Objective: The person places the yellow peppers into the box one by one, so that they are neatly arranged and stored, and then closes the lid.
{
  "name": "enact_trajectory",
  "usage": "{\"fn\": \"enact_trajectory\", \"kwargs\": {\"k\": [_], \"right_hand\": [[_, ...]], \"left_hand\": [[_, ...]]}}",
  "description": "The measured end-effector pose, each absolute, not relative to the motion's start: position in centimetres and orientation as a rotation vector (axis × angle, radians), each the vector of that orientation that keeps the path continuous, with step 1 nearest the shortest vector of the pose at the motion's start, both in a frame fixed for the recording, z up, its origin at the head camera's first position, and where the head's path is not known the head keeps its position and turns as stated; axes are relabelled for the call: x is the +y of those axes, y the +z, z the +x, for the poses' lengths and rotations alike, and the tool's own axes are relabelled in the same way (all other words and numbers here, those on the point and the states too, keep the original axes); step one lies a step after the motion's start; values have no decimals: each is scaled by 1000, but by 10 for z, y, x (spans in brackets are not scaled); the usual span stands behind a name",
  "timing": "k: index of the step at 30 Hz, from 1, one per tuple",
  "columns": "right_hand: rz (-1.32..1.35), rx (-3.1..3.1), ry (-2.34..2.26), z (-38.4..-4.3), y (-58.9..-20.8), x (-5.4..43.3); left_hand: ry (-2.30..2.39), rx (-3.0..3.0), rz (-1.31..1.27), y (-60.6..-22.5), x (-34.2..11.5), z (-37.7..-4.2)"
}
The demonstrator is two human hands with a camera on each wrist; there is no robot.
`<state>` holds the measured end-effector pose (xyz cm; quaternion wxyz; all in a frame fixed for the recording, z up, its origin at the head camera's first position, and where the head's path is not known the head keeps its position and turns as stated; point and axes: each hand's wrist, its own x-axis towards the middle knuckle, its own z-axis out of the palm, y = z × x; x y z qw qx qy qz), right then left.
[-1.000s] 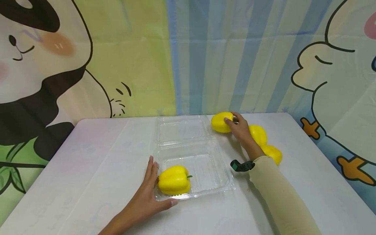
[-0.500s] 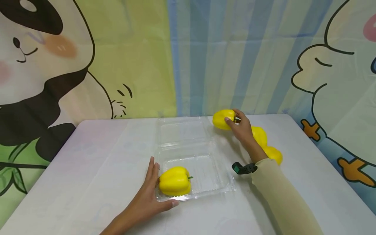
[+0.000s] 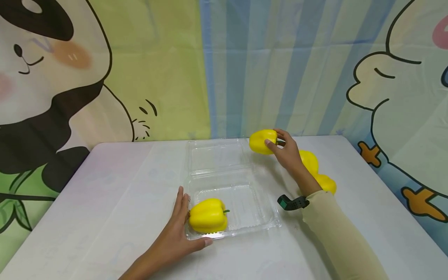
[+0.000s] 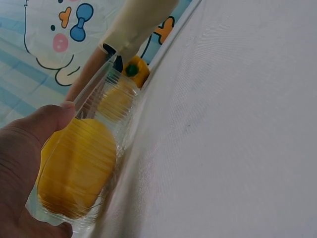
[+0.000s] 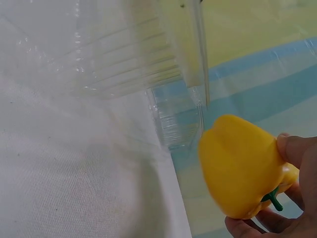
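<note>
In the head view, my right hand (image 3: 288, 153) holds a yellow bell pepper (image 3: 261, 142) by its stem end, above the far part of the table. The right wrist view shows the held pepper (image 5: 240, 166) with its green stem towards the palm. My left hand (image 3: 176, 229) rests with fingers extended along the left side of a clear plastic clamshell box (image 3: 245, 206), its thumb at the front edge. Another yellow bell pepper (image 3: 208, 216) lies on its side in the box's front left corner. Through the box wall this pepper (image 4: 79, 168) shows in the left wrist view.
Two more yellow peppers lie on the right of the table, a farther one (image 3: 309, 161) and a nearer one (image 3: 326, 183), both partly behind the right arm. The box's lid (image 3: 218, 155) lies folded back towards the far table edge. A cartoon-printed curtain (image 3: 175, 70) hangs behind.
My right hand has raised the pepper a little, then shifted it slightly left. The left hand and the box have stayed in place.
</note>
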<state>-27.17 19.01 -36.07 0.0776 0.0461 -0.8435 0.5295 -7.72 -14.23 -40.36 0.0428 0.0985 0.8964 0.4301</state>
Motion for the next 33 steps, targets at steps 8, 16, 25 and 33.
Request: {"fn": "enact_trajectory", "kwargs": {"k": [8, 16, 25, 33], "right_hand": [[174, -2518, 1575, -269, -358, 188], [256, -2526, 1574, -267, -359, 187], [336, -2545, 1581, -265, -357, 179], [380, -2556, 1575, -261, -356, 175]], "left_hand": [[1313, 2746, 311, -404, -143, -78], [1314, 2753, 319, -404, -142, -77], [1311, 2746, 297, -403, -143, -77], [1347, 2736, 333, -405, -143, -77]]}}
